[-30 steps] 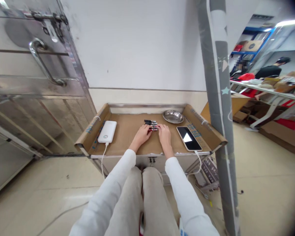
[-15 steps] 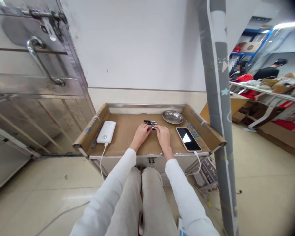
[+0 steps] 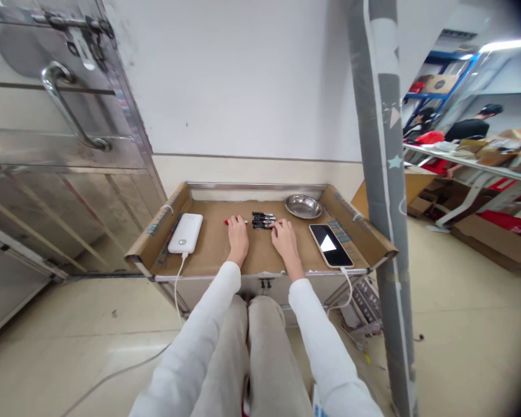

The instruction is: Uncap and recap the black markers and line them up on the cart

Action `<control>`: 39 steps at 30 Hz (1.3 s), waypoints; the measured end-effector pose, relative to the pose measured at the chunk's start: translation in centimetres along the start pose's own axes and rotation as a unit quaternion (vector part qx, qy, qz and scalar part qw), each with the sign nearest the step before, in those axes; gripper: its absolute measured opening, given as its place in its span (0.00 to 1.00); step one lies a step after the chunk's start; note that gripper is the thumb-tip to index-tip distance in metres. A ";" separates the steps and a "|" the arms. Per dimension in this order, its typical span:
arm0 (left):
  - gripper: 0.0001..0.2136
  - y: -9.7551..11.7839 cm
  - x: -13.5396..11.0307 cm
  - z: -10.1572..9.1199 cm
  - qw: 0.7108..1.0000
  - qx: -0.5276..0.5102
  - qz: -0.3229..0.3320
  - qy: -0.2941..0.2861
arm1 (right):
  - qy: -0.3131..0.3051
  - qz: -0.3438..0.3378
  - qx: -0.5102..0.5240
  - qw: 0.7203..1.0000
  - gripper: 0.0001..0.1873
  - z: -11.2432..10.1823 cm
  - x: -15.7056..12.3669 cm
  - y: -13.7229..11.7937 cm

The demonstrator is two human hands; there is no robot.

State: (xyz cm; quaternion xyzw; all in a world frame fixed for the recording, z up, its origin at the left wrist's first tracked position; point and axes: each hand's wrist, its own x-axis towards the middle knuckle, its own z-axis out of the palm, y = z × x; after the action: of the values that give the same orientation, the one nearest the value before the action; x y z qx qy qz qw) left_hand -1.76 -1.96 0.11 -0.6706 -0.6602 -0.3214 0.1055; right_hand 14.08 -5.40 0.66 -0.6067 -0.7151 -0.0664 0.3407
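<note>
My left hand [image 3: 238, 236] is closed on a red pen [image 3: 226, 222], held near the cardboard on the left of a group of black pens. Only the pen's red end and a bit of its other end show past my fingers. Several black pens [image 3: 263, 216] lie side by side, roughly parallel to the back edge. At their right end is my right hand [image 3: 285, 238], its bent fingertips pinching the end of the nearest black pen [image 3: 261, 226]. Part of that pen's end is hidden by the fingers.
Brown cardboard [image 3: 215, 258] covers the cart top, with raised sides. A white power bank [image 3: 185, 233] with a cable lies left. On the right are a phone [image 3: 331, 246] on a cable and a round metal dish [image 3: 303, 206]. A wrapped grey pole [image 3: 386, 174] stands beside the cart.
My left hand has moved left, away from the black pens, carrying the red pen. My right hand has stayed by the pens' right end. More of the black pens shows between my hands.
</note>
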 end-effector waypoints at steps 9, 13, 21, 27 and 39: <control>0.05 0.7 -0.2 -0.3 0.977 -0.101 0.175 -0.071 | -0.040 0.005 -0.065 0.997 0.10 0.4 0.2 0.0; 0.04 0.6 -0.2 -0.4 0.969 -0.143 0.170 -0.106 | -0.048 -0.015 -0.044 0.998 0.10 0.5 0.3 0.1; 0.03 0.5 0.1 -0.2 0.929 -0.275 0.185 -0.166 | -0.070 -0.048 0.037 0.996 0.10 0.5 0.5 0.3; 0.10 0.9 0.2 -0.5 0.931 -0.264 0.214 -0.137 | -0.051 -0.044 0.042 0.997 0.11 0.4 0.4 0.2; 0.06 0.9 -0.4 -1.4 0.962 -0.152 0.202 -0.104 | 0.017 0.051 -0.018 0.998 0.13 -0.5 0.1 -0.1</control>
State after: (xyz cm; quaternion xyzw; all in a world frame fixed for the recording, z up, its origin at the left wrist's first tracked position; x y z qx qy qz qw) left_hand -1.26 -3.15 1.21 -0.8278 -0.4618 -0.3187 -0.0041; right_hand 14.22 -5.61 1.16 -0.6469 -0.6764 -0.0718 0.3448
